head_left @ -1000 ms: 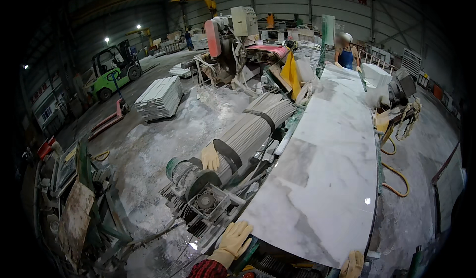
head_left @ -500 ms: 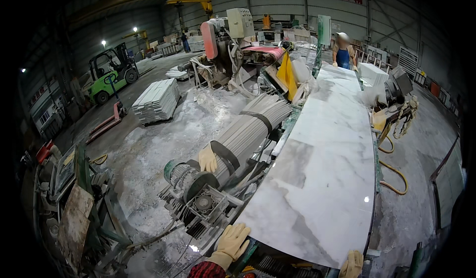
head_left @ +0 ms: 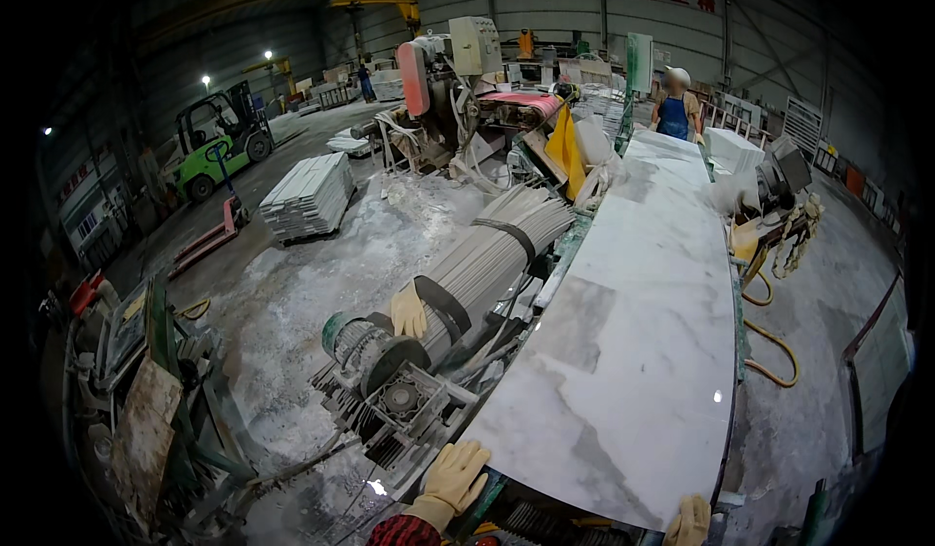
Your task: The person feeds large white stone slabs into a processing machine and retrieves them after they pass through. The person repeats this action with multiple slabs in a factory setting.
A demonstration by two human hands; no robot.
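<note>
Resting flat and unclenched, both gloved hands, left hand (head_left: pixel 453 478) and right hand (head_left: pixel 690 522), are touching the polished marble slab's (head_left: pixel 633 332) near edge.

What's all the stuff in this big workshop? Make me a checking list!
Surface: white marble slab with grey veins, lying flat on the machine bed.
Job's things: the slab's near edge, with both gloved hands on it.
Clutter: spare glove lying on the ribbed roller; stacked slabs on the wet floor.
Grippers: left hand flat at the slab's near left corner; right hand at the near right corner.
Cables: yellow hose looping on the floor.
Surroundings: green forklift; a person at the slab's far end.
</note>
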